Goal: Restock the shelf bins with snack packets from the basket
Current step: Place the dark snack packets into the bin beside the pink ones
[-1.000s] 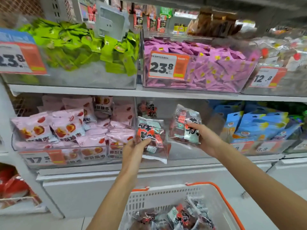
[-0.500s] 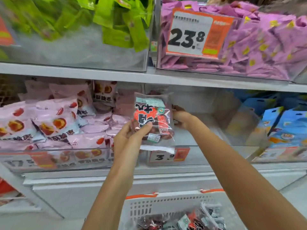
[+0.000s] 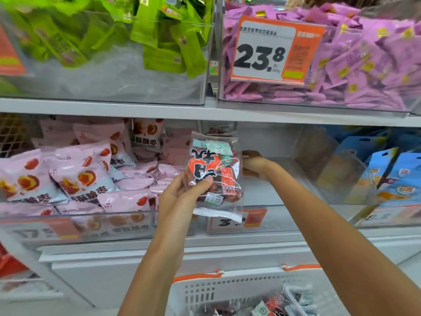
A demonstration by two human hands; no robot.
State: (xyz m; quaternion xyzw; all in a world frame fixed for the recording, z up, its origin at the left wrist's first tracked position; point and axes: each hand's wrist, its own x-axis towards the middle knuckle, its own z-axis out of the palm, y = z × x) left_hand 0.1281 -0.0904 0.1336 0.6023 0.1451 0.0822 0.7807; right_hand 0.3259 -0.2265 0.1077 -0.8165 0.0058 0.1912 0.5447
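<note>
At twelve o'clock, middle bin (image 3: 273, 215) near-empty; left hand (image 3: 180, 197) pinches clear packet (image 3: 214, 174); right hand (image 3: 252, 163) inside, grip unclear; basket (image 3: 227, 290) at six holds more.

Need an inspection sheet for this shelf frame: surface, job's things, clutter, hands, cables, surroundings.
Surface: white shelf above the lower bins; middle clear bin nearly bare.
Job's things: clear snack packet with red and black print, held upright before the middle bin; more packets in the white basket below.
Clutter: nothing seen.
Hands: left hand grips the packet's lower edge; right hand reaches into the middle bin, its fingers hidden behind the packet.
Cables: nothing seen.
Surroundings: pink packets left, blue packets right, green packets and purple packets above, price tag reading 23.8.
</note>
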